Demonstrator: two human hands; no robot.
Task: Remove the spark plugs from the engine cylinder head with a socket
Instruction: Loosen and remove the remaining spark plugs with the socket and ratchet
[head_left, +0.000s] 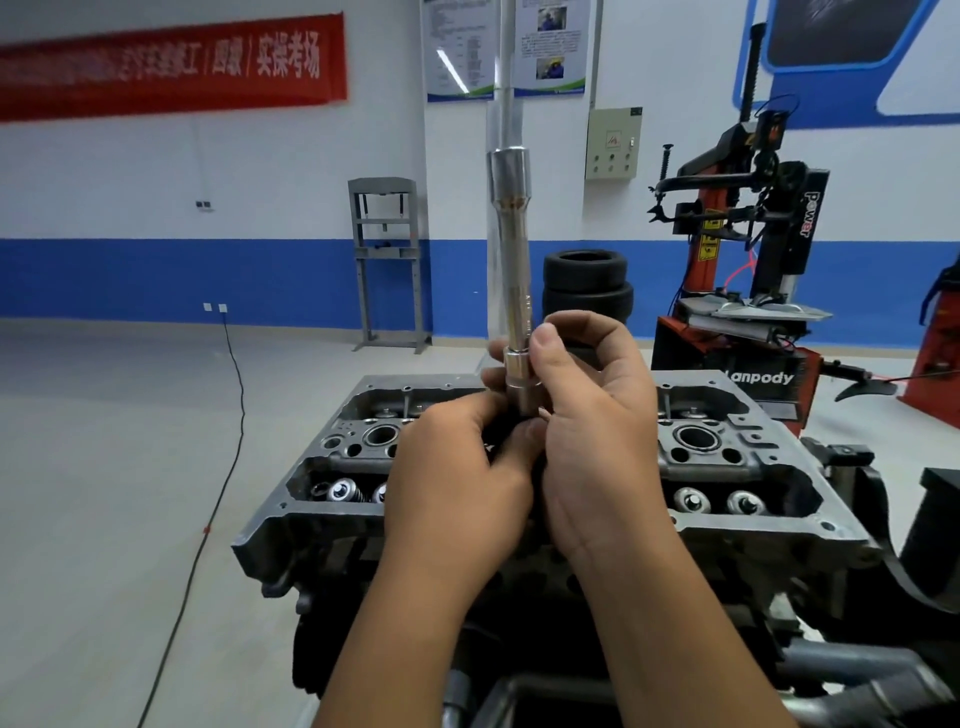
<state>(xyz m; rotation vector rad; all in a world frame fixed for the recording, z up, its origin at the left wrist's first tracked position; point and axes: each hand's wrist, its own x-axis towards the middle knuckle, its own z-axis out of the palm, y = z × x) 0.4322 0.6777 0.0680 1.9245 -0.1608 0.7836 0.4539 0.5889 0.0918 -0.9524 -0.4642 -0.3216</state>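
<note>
We log: long chrome socket-and-extension tool (511, 270) upright, frame centre, above grey aluminium cylinder head (769, 467). Right hand (592, 441) grip pinches socket end; left hand (457, 478) fingertips pinch beneath, contents hidden.

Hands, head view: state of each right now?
Left hand: fingers curled at the bottom end of the socket, pinching something there; what it is cannot be told.
Right hand: grips the socket, held upright above the cylinder head.

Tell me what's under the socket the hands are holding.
The socket stands upright over the cylinder head. Left hand and right hand cover its lower end, so any spark plug or well beneath is hidden.
</note>
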